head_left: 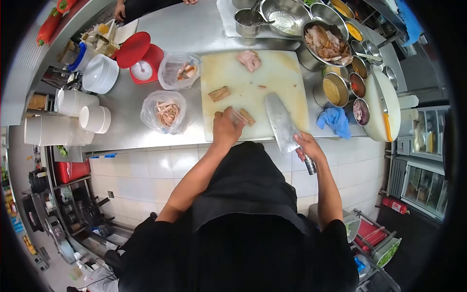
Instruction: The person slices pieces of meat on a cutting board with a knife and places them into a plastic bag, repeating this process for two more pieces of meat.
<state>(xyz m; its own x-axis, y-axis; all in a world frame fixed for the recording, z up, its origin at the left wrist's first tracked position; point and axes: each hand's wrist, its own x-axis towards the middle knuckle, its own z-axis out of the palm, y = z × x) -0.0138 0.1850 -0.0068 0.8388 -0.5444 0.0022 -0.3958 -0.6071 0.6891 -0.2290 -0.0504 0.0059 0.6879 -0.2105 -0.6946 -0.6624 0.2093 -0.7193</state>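
Note:
My right hand (310, 147) grips a wide-bladed cleaver (282, 119) where blade meets handle. The blade lies over the right part of the white cutting board (289, 68), pointing away from me. At the board's near edge, my left hand (227, 127) has its fingers closed around pale cooked meat (237, 116). A browned meat piece (247, 117) lies just right of those fingers. Farther up sit another browned chunk (219, 94) and a larger pale piece of meat (249, 60). Left of the board, a plastic bag (165, 113) holds cut meat strips.
A second bag (179, 71) and a red scale (146, 63) stand left, near white bowls (100, 74) and stacked tubs (53, 130). Right are a pot of meat (314, 61), several sauce containers, a blue cloth (334, 121) and a round board with a yellow-handled knife (387, 127). Another person's hand (119, 10) shows opposite.

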